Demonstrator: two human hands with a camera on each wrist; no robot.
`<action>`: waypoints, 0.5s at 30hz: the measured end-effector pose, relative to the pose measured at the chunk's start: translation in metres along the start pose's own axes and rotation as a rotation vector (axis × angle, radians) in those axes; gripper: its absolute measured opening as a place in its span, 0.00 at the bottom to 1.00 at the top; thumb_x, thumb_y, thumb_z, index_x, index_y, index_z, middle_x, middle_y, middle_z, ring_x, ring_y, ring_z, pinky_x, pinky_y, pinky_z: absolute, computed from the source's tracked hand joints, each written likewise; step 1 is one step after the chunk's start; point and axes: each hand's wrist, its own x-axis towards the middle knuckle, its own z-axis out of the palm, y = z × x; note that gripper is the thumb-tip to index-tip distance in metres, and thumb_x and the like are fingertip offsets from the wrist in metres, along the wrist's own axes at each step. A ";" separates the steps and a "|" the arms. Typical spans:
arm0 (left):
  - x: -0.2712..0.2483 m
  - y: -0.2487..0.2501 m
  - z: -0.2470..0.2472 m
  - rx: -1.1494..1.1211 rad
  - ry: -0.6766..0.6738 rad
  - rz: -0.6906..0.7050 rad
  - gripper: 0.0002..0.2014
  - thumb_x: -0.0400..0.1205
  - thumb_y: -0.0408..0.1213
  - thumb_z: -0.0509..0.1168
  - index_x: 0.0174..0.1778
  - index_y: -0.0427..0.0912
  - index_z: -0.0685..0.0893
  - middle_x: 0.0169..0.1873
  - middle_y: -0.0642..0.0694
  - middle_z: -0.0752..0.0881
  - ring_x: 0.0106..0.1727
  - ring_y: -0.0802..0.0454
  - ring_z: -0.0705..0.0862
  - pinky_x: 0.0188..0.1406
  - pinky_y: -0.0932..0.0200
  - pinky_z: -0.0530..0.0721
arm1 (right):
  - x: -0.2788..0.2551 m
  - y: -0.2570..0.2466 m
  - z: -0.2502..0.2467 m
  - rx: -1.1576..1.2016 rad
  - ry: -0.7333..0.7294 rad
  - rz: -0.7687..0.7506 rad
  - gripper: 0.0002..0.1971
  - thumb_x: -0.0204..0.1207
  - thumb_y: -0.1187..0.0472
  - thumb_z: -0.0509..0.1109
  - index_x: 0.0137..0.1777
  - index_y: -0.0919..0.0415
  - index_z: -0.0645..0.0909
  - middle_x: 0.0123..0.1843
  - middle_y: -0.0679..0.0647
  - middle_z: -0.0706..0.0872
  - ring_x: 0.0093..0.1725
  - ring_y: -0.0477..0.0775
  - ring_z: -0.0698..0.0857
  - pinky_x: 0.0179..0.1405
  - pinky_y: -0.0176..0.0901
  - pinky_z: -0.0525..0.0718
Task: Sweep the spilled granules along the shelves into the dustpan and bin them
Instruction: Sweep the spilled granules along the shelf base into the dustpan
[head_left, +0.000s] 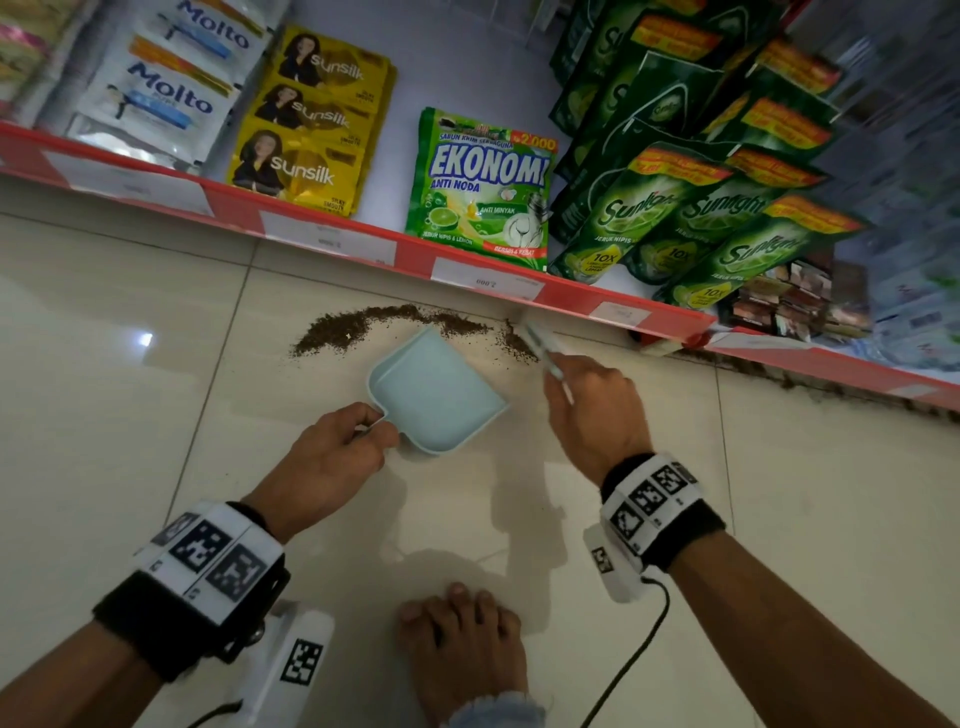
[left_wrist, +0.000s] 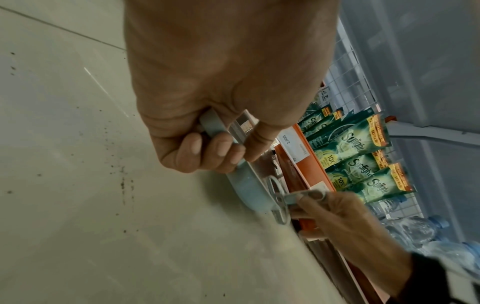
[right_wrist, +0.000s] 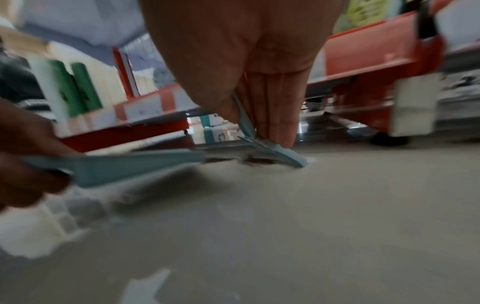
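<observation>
head: looks steeply down at floor and shelf edge | left wrist: close behind knuckles, facing shelf | right wrist: near floor level, blurred | shared: dustpan, both hands

From the head view I can't make out the brush: it is motion-blurred, its bristle end smeared against the granules. My right hand covers most of its handle. My left hand hides the dustpan handle. The price tags on the shelf edge are too small to read. The far right packets are blurred. In the right wrist view nearly everything smears, and I can't tell whether the brush touches the floor there.
</observation>
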 end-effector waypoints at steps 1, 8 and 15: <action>-0.001 -0.001 0.000 0.002 0.000 -0.003 0.11 0.80 0.51 0.67 0.38 0.49 0.83 0.19 0.58 0.78 0.19 0.62 0.72 0.27 0.55 0.68 | 0.000 -0.011 -0.001 0.044 0.009 -0.034 0.13 0.84 0.60 0.63 0.62 0.63 0.84 0.48 0.62 0.90 0.35 0.66 0.86 0.36 0.47 0.79; -0.010 -0.006 -0.007 0.016 0.031 -0.027 0.09 0.83 0.46 0.67 0.41 0.46 0.83 0.18 0.59 0.78 0.22 0.59 0.72 0.28 0.56 0.68 | 0.017 -0.022 -0.025 -0.054 0.112 -0.038 0.10 0.84 0.61 0.64 0.48 0.64 0.85 0.30 0.56 0.81 0.25 0.61 0.76 0.25 0.39 0.65; -0.017 -0.003 -0.018 -0.023 0.069 -0.037 0.09 0.83 0.45 0.67 0.40 0.45 0.83 0.19 0.58 0.79 0.23 0.57 0.74 0.28 0.57 0.70 | 0.035 -0.014 -0.012 -0.212 -0.088 0.042 0.11 0.86 0.60 0.58 0.56 0.64 0.81 0.45 0.63 0.89 0.43 0.66 0.88 0.43 0.51 0.85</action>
